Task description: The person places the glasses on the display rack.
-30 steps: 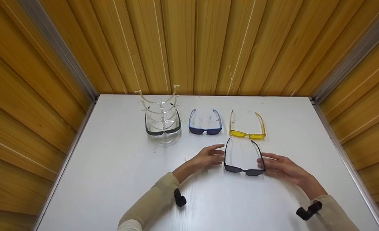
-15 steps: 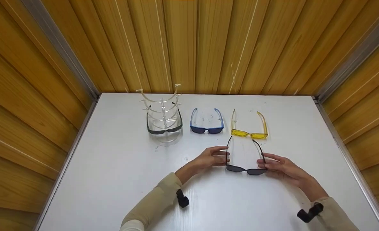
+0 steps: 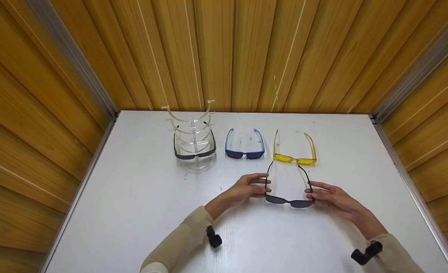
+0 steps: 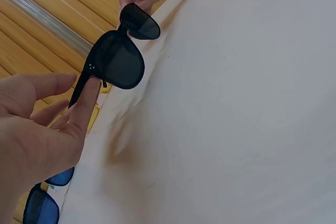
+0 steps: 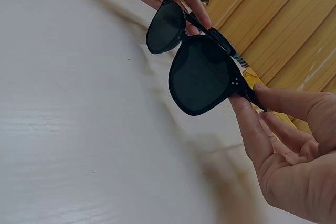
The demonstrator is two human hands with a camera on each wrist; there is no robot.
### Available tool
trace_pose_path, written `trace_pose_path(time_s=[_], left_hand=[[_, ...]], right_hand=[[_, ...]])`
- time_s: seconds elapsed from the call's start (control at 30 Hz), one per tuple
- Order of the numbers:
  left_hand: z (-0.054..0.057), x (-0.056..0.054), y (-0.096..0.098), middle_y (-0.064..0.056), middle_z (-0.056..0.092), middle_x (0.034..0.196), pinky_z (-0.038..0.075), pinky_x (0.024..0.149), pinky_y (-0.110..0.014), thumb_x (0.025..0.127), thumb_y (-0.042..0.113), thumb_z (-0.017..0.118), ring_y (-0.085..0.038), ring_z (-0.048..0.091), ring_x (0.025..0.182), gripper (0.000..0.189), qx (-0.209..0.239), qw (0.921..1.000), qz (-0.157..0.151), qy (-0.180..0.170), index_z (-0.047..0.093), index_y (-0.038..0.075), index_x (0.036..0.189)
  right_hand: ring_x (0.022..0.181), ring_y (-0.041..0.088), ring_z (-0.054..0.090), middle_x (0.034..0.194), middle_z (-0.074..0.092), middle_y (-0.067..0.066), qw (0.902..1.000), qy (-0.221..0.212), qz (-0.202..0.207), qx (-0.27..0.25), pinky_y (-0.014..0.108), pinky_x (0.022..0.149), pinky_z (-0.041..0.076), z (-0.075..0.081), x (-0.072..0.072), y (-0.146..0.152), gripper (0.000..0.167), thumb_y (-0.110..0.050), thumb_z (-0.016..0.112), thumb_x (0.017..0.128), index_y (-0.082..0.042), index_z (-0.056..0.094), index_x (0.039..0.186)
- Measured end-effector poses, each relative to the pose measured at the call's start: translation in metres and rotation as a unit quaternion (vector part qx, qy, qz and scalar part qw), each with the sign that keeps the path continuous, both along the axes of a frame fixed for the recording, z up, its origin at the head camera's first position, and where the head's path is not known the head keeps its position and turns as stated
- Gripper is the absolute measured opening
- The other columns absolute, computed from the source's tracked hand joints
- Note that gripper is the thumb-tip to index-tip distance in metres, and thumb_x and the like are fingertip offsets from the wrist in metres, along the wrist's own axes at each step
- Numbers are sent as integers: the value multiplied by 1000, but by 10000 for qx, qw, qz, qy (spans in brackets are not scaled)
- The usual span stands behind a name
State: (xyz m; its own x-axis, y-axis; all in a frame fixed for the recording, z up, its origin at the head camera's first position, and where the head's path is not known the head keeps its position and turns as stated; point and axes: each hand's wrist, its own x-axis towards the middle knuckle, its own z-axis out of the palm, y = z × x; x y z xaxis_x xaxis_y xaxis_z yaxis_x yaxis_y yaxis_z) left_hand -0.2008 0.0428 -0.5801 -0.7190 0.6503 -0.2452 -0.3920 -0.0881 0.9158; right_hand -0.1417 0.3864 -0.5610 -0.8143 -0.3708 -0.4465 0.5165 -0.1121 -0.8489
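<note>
Black sunglasses point(image 3: 301, 203) with dark lenses are held up off the white table, their temples unfolded and pointing away from me. My left hand point(image 3: 242, 189) grips the left temple close to the hinge. On the other side my right hand point(image 3: 334, 199) pinches the right temple between thumb and fingers, plainly seen in the right wrist view, where the near lens point(image 5: 199, 77) faces the camera. In the left wrist view the left fingers point(image 4: 86, 106) lie around the temple beside the frame.
Yellow glasses point(image 3: 305, 161) lie just beyond the black pair. Blue sunglasses point(image 3: 254, 155) lie left of them. Farther left stands a clear tiered display stand point(image 3: 192, 131) with dark green-black sunglasses point(image 3: 186, 156) on a low tier. Wood-look walls point(image 3: 242, 57) enclose the white table point(image 3: 113, 212).
My left hand has moved slightly right and its fingers have come round the left temple. The right hand keeps its hold, and the sunglasses have barely shifted.
</note>
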Motion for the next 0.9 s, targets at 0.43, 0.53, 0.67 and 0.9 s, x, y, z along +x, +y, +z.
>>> trace_pose_path(time_s=[0.43,0.53,0.67,0.9], left_hand=[[11,11,-31,-29,53,148,60,98,-35,93,-8,64,-18,73,108,63,251,9988,413,-1,43,-2,152],[15,12,-43,-29,52,149,60,97,-33,93,-7,64,-17,73,109,63,330,9980,538,68,42,-2,152],[19,12,-59,-27,53,148,60,96,-33,94,-6,65,-18,73,110,61,378,9967,691,217,45,1,151],[25,13,-85,-28,54,147,60,96,-34,93,-5,66,-17,73,109,61,376,9942,921,402,47,1,151]], right_hand=[[113,13,72,124,74,6,9939,59,-62,-1099,23,97,58,8,-1,-27,43,7,48,103,-18,62,134],[114,14,72,125,73,7,9924,211,-79,-1206,26,103,55,10,-6,-39,44,9,48,103,-15,60,138],[117,14,70,131,70,8,9938,301,-97,-1063,28,107,53,11,-12,-54,48,7,50,103,-10,51,147],[126,16,65,142,62,9,9959,516,105,-740,27,107,53,7,-20,-78,60,5,55,101,-5,36,157]])
